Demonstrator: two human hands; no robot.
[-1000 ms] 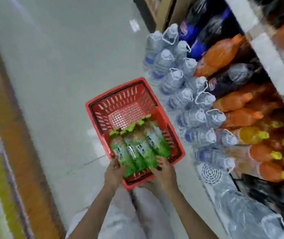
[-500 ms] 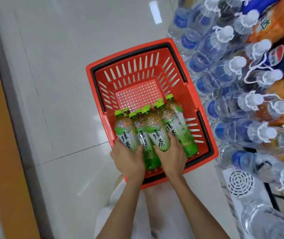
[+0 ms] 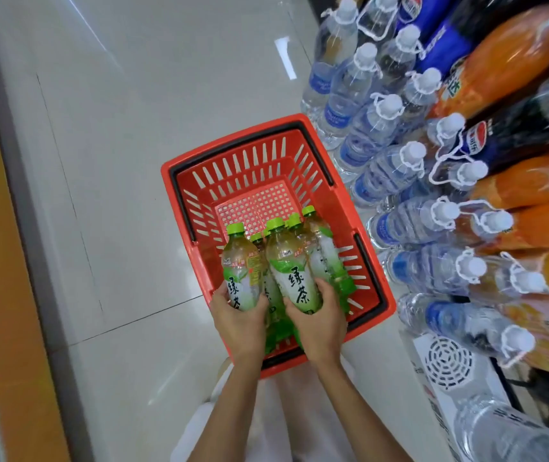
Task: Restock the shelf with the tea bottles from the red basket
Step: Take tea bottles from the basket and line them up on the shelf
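A red basket [image 3: 239,151] stands on the floor in front of me. Several green tea bottles with green caps lie in its near half. My left hand [image 3: 238,323] grips the bottom of one tea bottle [image 3: 241,266], tilted up with its cap pointing away. Beside it, my right hand [image 3: 319,323] grips a second tea bottle [image 3: 291,265] the same way. Both held bottles are raised above the other tea bottles [image 3: 328,258] still lying in the basket. The shelf [image 3: 533,371] with drinks is on the right.
Water bottles [image 3: 386,171] with white caps stand in rows right of the basket. Orange soda bottles [image 3: 529,181] and dark cola bottles fill the shelf beyond. A white box [image 3: 446,365] sits at lower right. An orange fixture edge [image 3: 3,261] borders the grey tile floor on the left.
Both hands have closed round a bottle each and lifted them up from the pile. The camera has steadied and looks further down at the basket.
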